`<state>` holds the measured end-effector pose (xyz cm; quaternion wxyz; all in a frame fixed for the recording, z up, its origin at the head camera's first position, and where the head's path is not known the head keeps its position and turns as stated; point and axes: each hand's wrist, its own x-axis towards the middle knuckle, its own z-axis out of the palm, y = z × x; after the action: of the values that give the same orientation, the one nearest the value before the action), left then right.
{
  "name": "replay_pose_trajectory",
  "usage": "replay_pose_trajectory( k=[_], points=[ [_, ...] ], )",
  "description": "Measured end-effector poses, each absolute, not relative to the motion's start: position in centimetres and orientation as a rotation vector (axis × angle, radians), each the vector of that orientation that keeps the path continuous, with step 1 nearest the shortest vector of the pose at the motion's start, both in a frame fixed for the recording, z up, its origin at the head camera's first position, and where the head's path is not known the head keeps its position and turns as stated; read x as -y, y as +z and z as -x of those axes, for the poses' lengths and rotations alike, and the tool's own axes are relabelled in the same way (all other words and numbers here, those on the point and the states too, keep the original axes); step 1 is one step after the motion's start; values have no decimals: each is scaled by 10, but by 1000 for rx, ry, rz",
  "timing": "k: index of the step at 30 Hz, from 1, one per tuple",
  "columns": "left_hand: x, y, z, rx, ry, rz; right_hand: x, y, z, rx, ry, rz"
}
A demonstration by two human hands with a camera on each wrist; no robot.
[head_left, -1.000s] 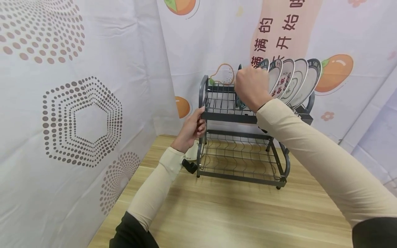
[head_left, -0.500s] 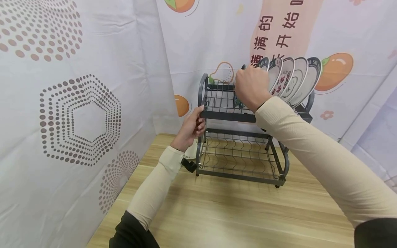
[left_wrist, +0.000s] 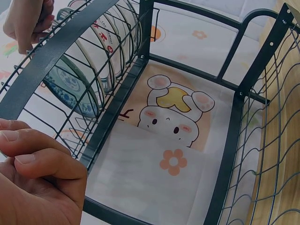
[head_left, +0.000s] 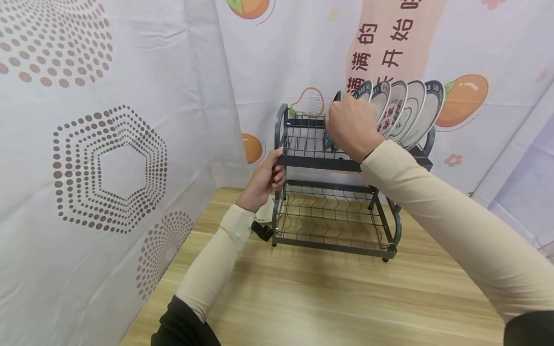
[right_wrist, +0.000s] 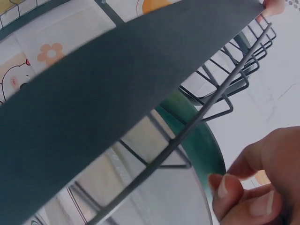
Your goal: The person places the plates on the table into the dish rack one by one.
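Note:
A dark grey two-tier dish rack stands on the wooden table. My left hand grips its upper front left corner, thumb on top and fingers curled below. Over the top tier, my right hand pinches the rim of a green plate between thumb and fingers. In the left wrist view this plate shows a blue pattern and stands tilted among the upper wires. In the head view my right hand covers most of it. Several white plates with dark rims and lettering stand on edge to its right.
The rack's lower tier is a wire grid with wavy dividers. Behind my left wrist, a white object is partly hidden by the rack. Printed cloths hang close at the left and behind. Wooden tabletop extends in front.
The green plate's visible top edge has shifted slightly right, so it leans a little more. Both hands keep their holds, and the head view has drifted slightly.

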<state>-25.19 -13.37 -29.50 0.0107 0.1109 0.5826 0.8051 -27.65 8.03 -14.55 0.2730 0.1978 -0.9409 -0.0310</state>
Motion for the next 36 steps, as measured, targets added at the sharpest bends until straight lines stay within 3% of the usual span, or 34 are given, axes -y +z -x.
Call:
replay_pose_trajectory(
  k=[17, 36],
  points=[
    [136, -293, 252, -1809, 2486, -379, -138, -161, 254, 2413, 291, -577],
    [136, -294, 250, -1838, 2457, -342, -199, -189, 245, 2413, 345, -530]
  ],
)
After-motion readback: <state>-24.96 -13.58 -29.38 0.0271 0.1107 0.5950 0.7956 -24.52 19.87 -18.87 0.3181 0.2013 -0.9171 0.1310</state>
